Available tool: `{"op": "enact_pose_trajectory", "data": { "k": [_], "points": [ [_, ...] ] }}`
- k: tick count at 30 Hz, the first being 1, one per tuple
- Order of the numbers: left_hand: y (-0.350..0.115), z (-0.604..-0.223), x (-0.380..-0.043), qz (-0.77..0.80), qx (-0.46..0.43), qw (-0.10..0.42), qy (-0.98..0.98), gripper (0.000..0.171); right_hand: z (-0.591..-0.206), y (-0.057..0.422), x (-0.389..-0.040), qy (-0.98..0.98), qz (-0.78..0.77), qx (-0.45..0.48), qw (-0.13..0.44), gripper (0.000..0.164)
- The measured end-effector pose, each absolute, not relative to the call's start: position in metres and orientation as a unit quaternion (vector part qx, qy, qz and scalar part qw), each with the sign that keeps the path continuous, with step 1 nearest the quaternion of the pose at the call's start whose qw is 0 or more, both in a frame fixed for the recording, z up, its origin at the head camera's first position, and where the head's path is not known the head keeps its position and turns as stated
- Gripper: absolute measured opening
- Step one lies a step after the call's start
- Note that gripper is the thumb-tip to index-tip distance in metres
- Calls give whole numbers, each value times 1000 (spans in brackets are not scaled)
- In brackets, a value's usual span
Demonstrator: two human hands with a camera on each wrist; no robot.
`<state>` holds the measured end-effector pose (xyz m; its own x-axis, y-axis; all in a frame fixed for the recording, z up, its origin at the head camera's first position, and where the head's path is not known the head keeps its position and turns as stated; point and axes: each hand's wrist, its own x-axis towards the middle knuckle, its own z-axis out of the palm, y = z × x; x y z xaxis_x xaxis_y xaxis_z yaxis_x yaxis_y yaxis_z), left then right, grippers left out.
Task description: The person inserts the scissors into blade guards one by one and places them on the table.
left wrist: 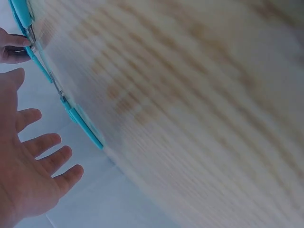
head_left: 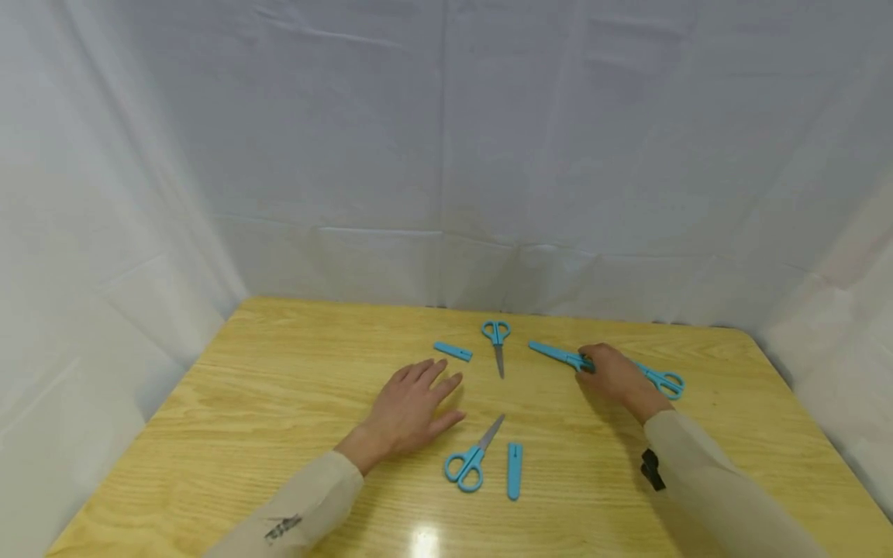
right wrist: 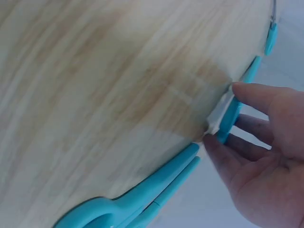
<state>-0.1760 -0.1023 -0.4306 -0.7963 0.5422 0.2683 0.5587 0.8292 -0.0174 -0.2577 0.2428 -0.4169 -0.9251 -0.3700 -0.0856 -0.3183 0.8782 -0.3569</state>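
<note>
My left hand [head_left: 412,407] has its fingers spread, near the middle of the table, holding nothing. Just right of its wrist lie blue-handled scissors [head_left: 469,463] with bare blades, beside a blue blade cover [head_left: 514,471]. Past its fingertips are another blade cover [head_left: 453,351] and a second bare pair of scissors [head_left: 496,335]. At the right, my right hand [head_left: 617,378] grips the handles of covered scissors [head_left: 554,353]; its thumb and fingers sit around them in the right wrist view. Another pair of scissors [head_left: 666,381] lies beyond that hand, partly hidden by it.
The wooden table [head_left: 279,387] has a pale grain and a bright reflection near its front edge. A white sheet [head_left: 418,155] hangs behind the table and along both sides.
</note>
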Motion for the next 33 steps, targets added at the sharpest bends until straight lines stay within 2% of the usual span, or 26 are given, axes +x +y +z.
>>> {"op": "enact_pose_trajectory", "data": {
  "k": [12, 24, 33],
  "points": [
    [-104, -433, -176, -24, -286, 112, -951, 54, -416, 243, -257, 960, -189, -181, 97, 50],
    [-109, -435, -175, -27, -283, 102, -953, 54, -422, 249, -254, 957, -200, -191, 92, 52],
    [-116, -436, -175, -27, -274, 104, -956, 53, -426, 247, -239, 955, -207, -206, 46, 51]
  ]
}}
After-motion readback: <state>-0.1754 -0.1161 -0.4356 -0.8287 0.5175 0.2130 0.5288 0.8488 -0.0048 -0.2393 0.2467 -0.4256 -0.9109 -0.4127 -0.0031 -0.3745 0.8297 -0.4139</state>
